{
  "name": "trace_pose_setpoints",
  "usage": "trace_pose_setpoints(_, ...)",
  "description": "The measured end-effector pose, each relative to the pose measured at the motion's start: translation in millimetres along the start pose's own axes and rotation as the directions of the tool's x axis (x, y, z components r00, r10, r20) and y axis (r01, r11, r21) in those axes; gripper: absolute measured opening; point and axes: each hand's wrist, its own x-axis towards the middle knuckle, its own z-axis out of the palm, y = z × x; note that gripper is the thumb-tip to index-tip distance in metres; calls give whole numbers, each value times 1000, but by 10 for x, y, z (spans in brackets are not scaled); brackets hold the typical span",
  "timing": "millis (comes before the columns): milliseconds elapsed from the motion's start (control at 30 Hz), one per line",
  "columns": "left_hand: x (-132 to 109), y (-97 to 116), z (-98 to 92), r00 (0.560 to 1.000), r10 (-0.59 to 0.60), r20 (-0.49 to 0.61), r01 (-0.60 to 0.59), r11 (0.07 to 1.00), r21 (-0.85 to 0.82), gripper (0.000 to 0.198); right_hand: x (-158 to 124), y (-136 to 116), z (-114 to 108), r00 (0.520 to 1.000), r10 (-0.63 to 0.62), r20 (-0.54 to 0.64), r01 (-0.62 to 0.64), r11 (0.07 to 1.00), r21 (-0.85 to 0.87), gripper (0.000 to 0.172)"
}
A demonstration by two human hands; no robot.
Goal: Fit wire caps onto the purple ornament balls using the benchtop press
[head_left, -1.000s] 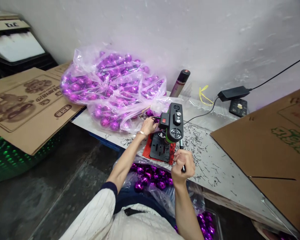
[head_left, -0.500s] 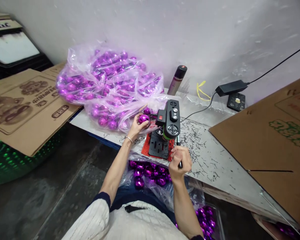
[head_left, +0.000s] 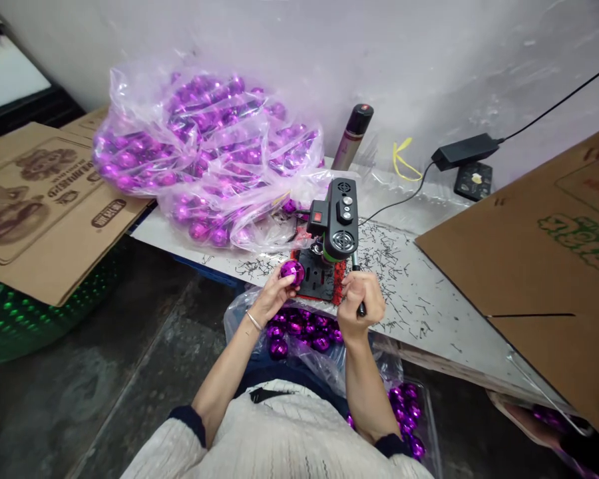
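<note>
Purple ball [head_left: 294, 269]: in my grasp over the near left edge of the dark plate [head_left: 315, 285]; whether it touches the plate, I can't tell.
Left hand [head_left: 274, 296]: curled narrow around the ball, thumb across its near side, palm tipped up.
Right hand [head_left: 362, 299]: closed around the black handle [head_left: 362, 309], on the right, near side of the machine.
Black machine [head_left: 343, 209]: standing on the worktop [head_left: 429, 326], its head over the far part of the plate, a red mat [head_left: 339, 276] under it.
Step at the plate: I judge this to be handling one ball beside the machine, with the handle gripped at the same time.
Next move: I'd say it calls for a steady, light hold on the ball, and my left fingers well away from the machine's head before any pull on the handle.
Big clear bag [head_left: 214, 150]: full of purple balls, far left.
Lap bag [head_left: 304, 329]: more balls, between my forearms.
Black bits [head_left: 387, 276]: scattered right of the machine.
Spray can [head_left: 348, 143]: leaning by the wall, beyond the machine.
</note>
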Motion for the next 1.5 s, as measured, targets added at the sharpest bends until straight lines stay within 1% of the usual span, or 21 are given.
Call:
trace_pose_setpoints(100,-28,-94,40,999,14,-36,-11,997,79,75,-2,2,-1,1000,-4,1,4,1000,8,28)
trace_pose_setpoints(233,37,-129,61,998,13,-68,-5,994,112,80,-5,8,-2,1000,-12,4,12,1000,18,27)
trace_pose_setpoints(333,142,-122,79,992,41,-119,-29,994,106,74,-2,4,-6,1000,-17,8,16,999,29,26)
trace_pose_setpoints(400,216,-114,103,983,78,-165,-56,989,134,65,4,-3,-10,1000,-22,12,21,999,36,27)
trace_pose_setpoints(467,278,-107,133,976,106,-188,-72,981,181,62,10,-10,-13,999,-27,20,26,999,38,27)
trace_pose_setpoints(567,343,-111,173,979,113,-171,-68,966,250,64,19,-18,-14,999,-32,21,31,999,32,27)
trace_pose_setpoints(633,375,-125,183,983,116,-146,-63,943,327,65,21,-20,-14,999,-36,20,35,999,30,27)
trace_pose_setpoints(700,400,-145,179,980,160,-117,-91,889,449,63,19,-20,-16,999,-43,26,43,999,25,28)
trace_pose_setpoints(733,410,-154,175,974,207,-96,-128,844,521,60,18,-20,-19,998,-46,30,46,999,20,28)
trace_pose_setpoints(800,422,-166,170,943,332,-24,-235,715,658,55,14,-18,-24,998,-49,40,49,999,10,27)
trace_pose_setpoints(867,421,-164,176,898,433,80,-338,562,755,53,11,-17,-28,998,-49,46,49,999,3,27)
trace_pose_setpoints(900,416,-160,183,879,458,131,-373,491,787,53,12,-17,-30,998,-51,47,51,999,2,27)
trace_pose_setpoints(967,402,-146,201,856,473,211,-413,378,829,53,14,-18,-34,997,-57,48,57,998,1,26)
trace_pose_setpoints(1067,378,-129,217,837,470,279,-438,270,857,55,19,-21,-39,997,-56,49,57,998,-1,26)
trace_pose_setpoints(1167,371,-130,218,832,462,309,-445,221,868,56,21,-25,-42,997,-51,53,51,999,0,26)
trace_pose_setpoints(1233,386,-148,221,831,465,307,-439,209,874,56,20,-28,-42,997,-49,54,49,999,0,26)
trace_pose_setpoints(1300,419,-185,230,821,483,305,-445,206,871,57,19,-32,-40,998,-46,50,46,999,-1,27)
trace_pose_setpoints(1367,464,-244,233,792,524,313,-473,201,858,60,19,-36,-40,998,-41,48,42,999,-1,27)
trace_pose_setpoints(1433,509,-317,223,754,576,315,-504,200,841,63,19,-39,-42,998,-37,51,37,999,2,27)
trace_pose_setpoints(1500,547,-383,198,731,609,310,-526,213,823,63,14,-36,-47,998,-36,53,36,999,7,26)
